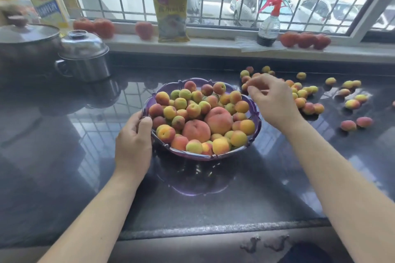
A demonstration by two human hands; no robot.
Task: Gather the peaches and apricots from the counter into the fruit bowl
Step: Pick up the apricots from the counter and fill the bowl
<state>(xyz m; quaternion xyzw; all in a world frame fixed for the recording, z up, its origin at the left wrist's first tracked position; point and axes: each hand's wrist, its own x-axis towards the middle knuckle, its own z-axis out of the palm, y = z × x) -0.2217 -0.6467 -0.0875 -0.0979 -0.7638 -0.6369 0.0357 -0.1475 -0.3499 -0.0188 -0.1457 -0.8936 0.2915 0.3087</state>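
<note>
my left hand (133, 147): curled round the near-left rim of the fruit bowl (255, 132), thumb over the edge, steadying it on the counter (64, 145).
my right hand (270, 100): up over the gap between the bowl's right rim and the loose fruit; fingers bent loosely and a little apart. i see nothing in them, though the palm side is hidden, so a small fruit tucked there i cannot rule out.
bowl contents: heaped with apricots (193, 110), with two big peaches (219, 119) on the near side. the pile stands above the rim in places.
fruit still out: a scatter of loose apricots (308, 108) to the right of the bowl, the closest bunch just beyond my right hand, more strung out toward the far right, a pair (355, 124) nearer me.
step in hand: i judge a reach for the closest bunch.
how to do it well: take the near ones first, two or three per grab, fingers closing softly so ripe skins don't bruise.
placing: set them into low spots toward the back of the heap, not on the crown, or they may roll off.
left hand's job: keep the rim held, since the counter looks slick.
</note>
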